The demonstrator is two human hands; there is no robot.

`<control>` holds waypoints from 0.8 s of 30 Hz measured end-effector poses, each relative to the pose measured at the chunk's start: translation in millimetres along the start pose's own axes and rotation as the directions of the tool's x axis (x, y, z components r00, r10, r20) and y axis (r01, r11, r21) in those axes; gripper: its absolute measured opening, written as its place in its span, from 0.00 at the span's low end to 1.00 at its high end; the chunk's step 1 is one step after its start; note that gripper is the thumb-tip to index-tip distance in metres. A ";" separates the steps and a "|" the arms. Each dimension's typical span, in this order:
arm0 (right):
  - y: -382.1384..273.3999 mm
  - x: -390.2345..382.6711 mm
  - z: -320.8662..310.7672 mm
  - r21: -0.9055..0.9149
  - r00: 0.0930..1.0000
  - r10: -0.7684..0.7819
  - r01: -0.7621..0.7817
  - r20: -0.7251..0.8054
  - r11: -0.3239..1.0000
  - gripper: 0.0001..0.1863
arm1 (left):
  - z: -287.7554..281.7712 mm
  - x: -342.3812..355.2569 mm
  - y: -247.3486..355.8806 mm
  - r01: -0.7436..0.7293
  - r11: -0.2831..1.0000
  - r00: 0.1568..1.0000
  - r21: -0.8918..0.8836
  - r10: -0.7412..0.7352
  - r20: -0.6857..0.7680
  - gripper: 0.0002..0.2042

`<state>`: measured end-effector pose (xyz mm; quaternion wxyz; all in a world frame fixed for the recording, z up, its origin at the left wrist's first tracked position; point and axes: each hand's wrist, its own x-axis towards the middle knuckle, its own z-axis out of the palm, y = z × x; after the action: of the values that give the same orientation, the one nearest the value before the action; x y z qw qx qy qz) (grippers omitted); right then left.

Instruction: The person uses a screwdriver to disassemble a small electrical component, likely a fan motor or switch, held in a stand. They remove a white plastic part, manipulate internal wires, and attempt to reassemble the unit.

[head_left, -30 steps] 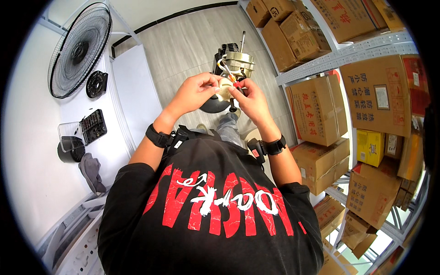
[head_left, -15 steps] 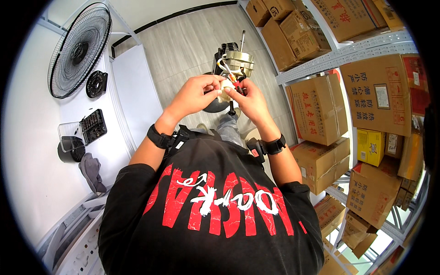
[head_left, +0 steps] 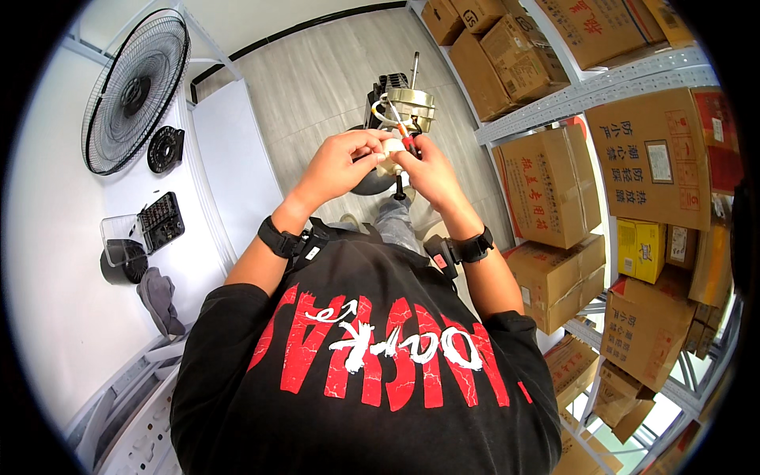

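Our left hand [head_left: 340, 162] is pinched thumb to fingertips on a cream plastic piece [head_left: 385, 169], and our right hand [head_left: 430, 170] curls in opposite, thumb against it, probably so the two grips steady it just below the motor. Leftmost, by the wall, are the wire fan guard [head_left: 136, 95] and, on the white table [head_left: 191, 241], the black bit case [head_left: 162, 218], perhaps placed there to leave our front free. Mid-view, the fan motor [head_left: 412, 109] has its bare shaft pointing away from us; our fingers cover much of the cream piece, and we cannot tell whether the red-and-black item [head_left: 408, 142] at our right fingers is tool or wiring. Rightmost, the round rim cuts off some cartons [head_left: 546, 186]
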<state>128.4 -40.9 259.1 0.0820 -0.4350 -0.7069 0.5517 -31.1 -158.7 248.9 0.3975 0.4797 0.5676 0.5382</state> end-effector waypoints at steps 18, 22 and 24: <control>0.6 -1.2 -1.2 0.004 0.989 -0.147 0.148 -0.023 0.989 0.19 | 0.1 2.5 6.4 0.017 0.997 0.997 -0.071 -0.022 -0.079 0.02; -0.6 -5.4 -10.9 0.191 0.993 -0.063 0.044 0.096 0.981 0.17 | -1.5 4.4 -6.3 0.005 0.960 0.996 -0.280 -0.030 -0.085 0.02; 2.5 -7.7 -17.0 0.316 0.981 -0.096 0.039 0.166 0.948 0.15 | -4.2 4.7 -6.1 0.051 0.938 0.991 -0.343 -0.089 -0.097 0.02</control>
<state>144.5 -34.2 266.3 0.1044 -0.3406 -0.6300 0.6900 -36.9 -154.8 243.6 0.4609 0.3527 0.5044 0.6393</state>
